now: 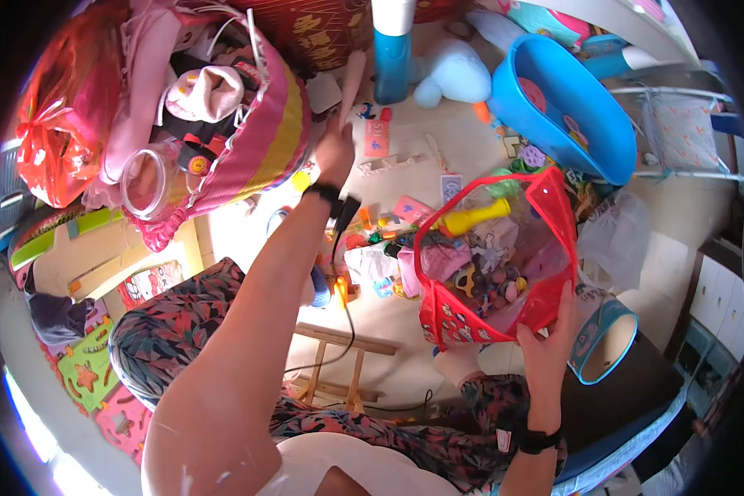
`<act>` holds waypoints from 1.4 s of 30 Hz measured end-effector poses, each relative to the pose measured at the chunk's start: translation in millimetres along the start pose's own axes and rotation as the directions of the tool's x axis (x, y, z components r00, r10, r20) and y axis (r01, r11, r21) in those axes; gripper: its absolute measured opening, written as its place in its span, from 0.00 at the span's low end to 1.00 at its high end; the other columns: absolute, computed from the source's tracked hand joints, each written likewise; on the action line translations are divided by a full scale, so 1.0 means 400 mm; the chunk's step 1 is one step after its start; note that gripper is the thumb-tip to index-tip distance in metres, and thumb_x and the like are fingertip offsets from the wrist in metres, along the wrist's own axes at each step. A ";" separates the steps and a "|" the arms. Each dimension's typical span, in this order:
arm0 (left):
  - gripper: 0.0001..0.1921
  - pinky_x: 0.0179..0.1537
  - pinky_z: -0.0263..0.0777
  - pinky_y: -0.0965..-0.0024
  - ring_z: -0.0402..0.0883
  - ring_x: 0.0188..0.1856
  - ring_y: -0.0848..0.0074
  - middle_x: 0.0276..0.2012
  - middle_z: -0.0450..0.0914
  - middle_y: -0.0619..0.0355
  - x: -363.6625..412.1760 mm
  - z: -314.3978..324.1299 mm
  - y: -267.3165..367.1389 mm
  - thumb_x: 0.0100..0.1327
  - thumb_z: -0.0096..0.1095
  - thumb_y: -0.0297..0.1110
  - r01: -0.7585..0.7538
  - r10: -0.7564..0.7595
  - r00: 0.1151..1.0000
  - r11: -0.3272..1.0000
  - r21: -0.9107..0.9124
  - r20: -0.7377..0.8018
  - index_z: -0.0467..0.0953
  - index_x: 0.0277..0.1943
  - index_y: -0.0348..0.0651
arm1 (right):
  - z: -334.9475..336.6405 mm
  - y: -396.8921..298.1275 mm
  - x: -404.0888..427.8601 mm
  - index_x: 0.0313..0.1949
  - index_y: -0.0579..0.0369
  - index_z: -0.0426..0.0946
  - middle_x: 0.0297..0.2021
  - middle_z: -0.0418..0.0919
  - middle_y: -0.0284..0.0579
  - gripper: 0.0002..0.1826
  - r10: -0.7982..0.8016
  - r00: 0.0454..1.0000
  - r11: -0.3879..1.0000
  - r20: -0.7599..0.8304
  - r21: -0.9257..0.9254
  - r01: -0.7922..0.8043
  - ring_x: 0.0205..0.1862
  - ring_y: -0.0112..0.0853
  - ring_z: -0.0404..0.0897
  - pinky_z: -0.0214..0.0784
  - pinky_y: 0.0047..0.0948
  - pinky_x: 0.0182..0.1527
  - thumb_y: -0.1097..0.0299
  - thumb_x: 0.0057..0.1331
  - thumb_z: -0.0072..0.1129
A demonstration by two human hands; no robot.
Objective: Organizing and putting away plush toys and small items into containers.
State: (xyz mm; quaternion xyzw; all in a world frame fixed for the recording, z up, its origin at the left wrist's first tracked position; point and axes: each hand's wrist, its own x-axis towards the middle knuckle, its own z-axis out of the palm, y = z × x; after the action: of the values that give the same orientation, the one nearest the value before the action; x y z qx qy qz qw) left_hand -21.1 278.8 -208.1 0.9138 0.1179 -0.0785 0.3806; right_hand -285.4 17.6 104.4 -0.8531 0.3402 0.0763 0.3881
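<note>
My left hand [335, 149] reaches forward to the floor and closes around the lower end of a long, pale pink object [352, 84] whose kind I cannot tell. With my right hand [549, 341] I grip the near right rim of a clear plastic bag with red trim [431, 266]. The bag stands open, with small toys and figures [490, 288] inside. A yellow plastic toy [474, 217] lies across its far part. Small toys and a pink card [377, 137] are scattered on the floor between my hands and beyond them.
A striped bag [279, 124] holding cloth items and a red plastic bag [68, 124] stand left. At the back are a blue-and-white cylinder [392, 65] and a light blue plush toy [462, 71]. A blue tub [508, 80] and an open cylindrical container [604, 341] are right; a wooden stool [353, 341] is near my legs.
</note>
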 end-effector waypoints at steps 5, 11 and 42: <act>0.18 0.43 0.75 0.57 0.83 0.42 0.53 0.39 0.82 0.42 -0.288 -0.224 0.032 0.70 0.50 0.43 -0.124 0.154 0.976 0.975 -0.187 0.154 0.75 0.56 0.43 | 0.042 -0.031 0.004 0.70 0.60 0.50 0.68 0.52 0.62 0.46 -0.096 0.995 0.994 0.027 -0.056 0.097 0.69 0.52 0.57 0.62 0.39 0.64 0.83 0.50 0.57; 0.20 0.51 0.72 0.62 0.80 0.50 0.61 0.48 0.81 0.47 -0.421 -0.025 0.232 0.69 0.56 0.44 -0.491 0.557 0.445 0.807 -0.329 0.701 0.74 0.58 0.42 | 0.052 -0.011 -0.025 0.70 0.62 0.50 0.67 0.54 0.64 0.47 -0.161 0.986 0.984 0.047 -0.073 0.164 0.69 0.54 0.56 0.50 0.40 0.69 0.82 0.49 0.58; 0.11 0.38 0.76 0.60 0.82 0.31 0.58 0.28 0.81 0.47 -0.498 -0.170 0.862 0.60 0.55 0.28 -0.880 0.940 0.336 0.334 -0.338 0.055 0.81 0.42 0.38 | -0.320 0.126 -0.103 0.70 0.63 0.54 0.60 0.69 0.50 0.44 0.027 0.917 0.974 -0.397 0.218 0.066 0.56 0.34 0.72 0.65 0.29 0.59 0.85 0.51 0.56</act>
State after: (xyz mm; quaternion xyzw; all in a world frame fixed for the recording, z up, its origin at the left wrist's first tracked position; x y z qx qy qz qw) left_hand -113.5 60.8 119.3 0.7475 -0.4557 0.0551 0.4802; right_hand -365.9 -76.0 177.8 -0.8043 0.4098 -0.1416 0.4063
